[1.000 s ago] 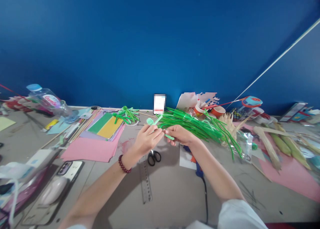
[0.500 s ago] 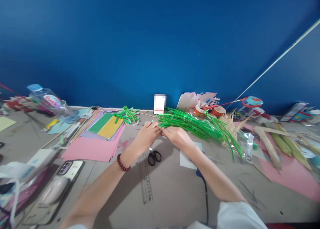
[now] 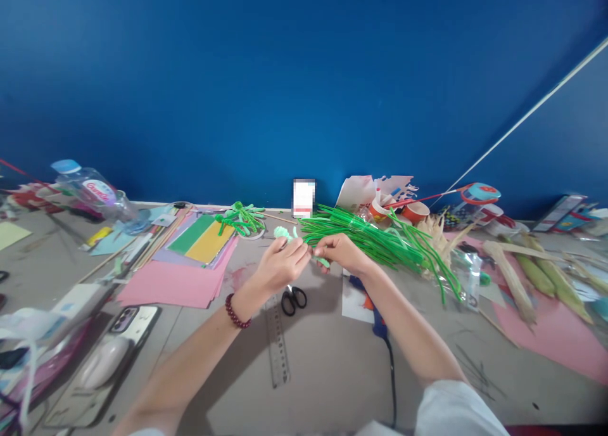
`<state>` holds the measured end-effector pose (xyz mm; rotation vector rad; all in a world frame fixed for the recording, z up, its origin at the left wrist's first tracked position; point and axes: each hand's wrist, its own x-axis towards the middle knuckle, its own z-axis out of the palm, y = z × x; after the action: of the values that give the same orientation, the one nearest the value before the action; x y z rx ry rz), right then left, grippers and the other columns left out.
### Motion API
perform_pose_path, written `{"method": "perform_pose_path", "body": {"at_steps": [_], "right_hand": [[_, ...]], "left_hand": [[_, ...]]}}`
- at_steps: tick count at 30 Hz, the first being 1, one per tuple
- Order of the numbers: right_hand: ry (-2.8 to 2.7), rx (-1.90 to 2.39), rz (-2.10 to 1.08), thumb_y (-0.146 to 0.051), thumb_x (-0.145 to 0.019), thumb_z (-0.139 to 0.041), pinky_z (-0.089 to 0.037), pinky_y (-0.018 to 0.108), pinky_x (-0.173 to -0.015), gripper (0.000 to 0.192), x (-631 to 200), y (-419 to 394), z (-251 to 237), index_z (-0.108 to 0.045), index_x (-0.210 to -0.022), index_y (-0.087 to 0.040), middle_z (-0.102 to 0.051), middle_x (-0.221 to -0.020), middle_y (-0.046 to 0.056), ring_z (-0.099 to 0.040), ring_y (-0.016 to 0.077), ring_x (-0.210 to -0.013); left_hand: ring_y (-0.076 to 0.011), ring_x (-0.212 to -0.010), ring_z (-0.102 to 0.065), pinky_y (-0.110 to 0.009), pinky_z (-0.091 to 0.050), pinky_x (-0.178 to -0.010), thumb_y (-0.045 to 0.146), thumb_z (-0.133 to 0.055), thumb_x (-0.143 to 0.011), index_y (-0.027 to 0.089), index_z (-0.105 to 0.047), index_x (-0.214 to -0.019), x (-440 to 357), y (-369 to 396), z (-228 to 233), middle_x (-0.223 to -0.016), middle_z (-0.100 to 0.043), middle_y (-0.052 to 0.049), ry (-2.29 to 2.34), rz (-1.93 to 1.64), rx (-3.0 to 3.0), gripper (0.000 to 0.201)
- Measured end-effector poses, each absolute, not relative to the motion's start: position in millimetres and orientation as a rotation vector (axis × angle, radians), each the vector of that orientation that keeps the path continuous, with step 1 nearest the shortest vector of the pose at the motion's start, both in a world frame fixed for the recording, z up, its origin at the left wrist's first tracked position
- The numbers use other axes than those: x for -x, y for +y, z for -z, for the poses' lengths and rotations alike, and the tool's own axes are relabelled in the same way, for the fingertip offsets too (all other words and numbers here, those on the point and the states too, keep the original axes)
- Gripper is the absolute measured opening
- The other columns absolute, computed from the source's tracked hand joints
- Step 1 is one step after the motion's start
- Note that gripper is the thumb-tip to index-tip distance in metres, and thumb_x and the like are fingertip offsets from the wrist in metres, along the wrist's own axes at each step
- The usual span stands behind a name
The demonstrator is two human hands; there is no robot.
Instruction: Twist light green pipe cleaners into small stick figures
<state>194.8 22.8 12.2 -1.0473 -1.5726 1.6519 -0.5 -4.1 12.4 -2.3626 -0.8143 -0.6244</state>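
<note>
Above the surface [image 3: 313, 372], both hands, left hand [image 3: 280, 266] and right hand [image 3: 342, 253], pinch a pale green pipe cleaner [image 3: 285, 234], whose bent shape could spring loose if either grip slackens.

Craft workroom or classroom art corner, judging by the clutter. One long grey worktable [image 3: 327, 372] set against a plain deep-blue wall [image 3: 304, 75]. Relative to the black scissors [image 3: 293, 298] at table centre: clear ruler [image 3: 277, 344] just in front; pink paper sheets [image 3: 175, 284] and a stack of green, yellow and purple card [image 3: 202, 239] to the left; a big bundle of green pipe cleaners [image 3: 380, 239] behind and to the right; dried corn husks [image 3: 536, 274] far right; paper cups [image 3: 413, 211] behind right; a phone [image 3: 128, 320] far left.
</note>
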Motion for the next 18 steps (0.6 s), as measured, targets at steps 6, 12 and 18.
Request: {"method": "perform_pose_path", "body": {"at_steps": [6, 12, 18], "right_hand": [[-1.292, 0.942, -2.116, -0.053, -0.058, -0.077, -0.037, 0.016, -0.035, 0.045, -193, 27, -2, -0.057, -0.062, -0.013, -0.057, -0.049, -0.003, -0.047, 0.0049, -0.036], [-1.624, 1.149, -1.519, -0.049, -0.072, -0.068, -0.041, 0.021, -0.042, 0.035, -193, 25, -9, -0.058, -0.067, -0.016, -0.058, -0.055, -0.003, -0.051, 0.0087, -0.04], [-2.228, 1.372, -0.412, -0.023, -0.09, -0.05, -0.04, 0.025, -0.059, 0.022, -187, 15, -15, -0.058, -0.07, -0.017, -0.062, -0.067, 0.003, -0.059, 0.016, -0.063]], "left_hand": [[-0.0141, -0.093, -0.06, -0.029, -0.035, -0.077, 0.008, -0.052, -0.087, 0.017, -0.061, -0.102, 4, -12, -12, -0.102, -0.068, -0.006, -0.667, 0.697, 2.256, 0.019], [-0.0191, -0.098, -0.058, -0.034, -0.041, -0.081, 0.008, -0.044, -0.09, 0.016, -0.058, -0.11, -5, 1, -5, -0.105, -0.066, -0.008, -0.915, 0.612, 2.316, 0.026], [-0.0192, -0.104, -0.053, -0.028, -0.047, -0.067, 0.005, -0.045, -0.086, 0.018, -0.051, -0.121, -9, 4, -5, -0.117, -0.06, -0.009, -1.14, 0.415, 2.53, 0.038]]}}
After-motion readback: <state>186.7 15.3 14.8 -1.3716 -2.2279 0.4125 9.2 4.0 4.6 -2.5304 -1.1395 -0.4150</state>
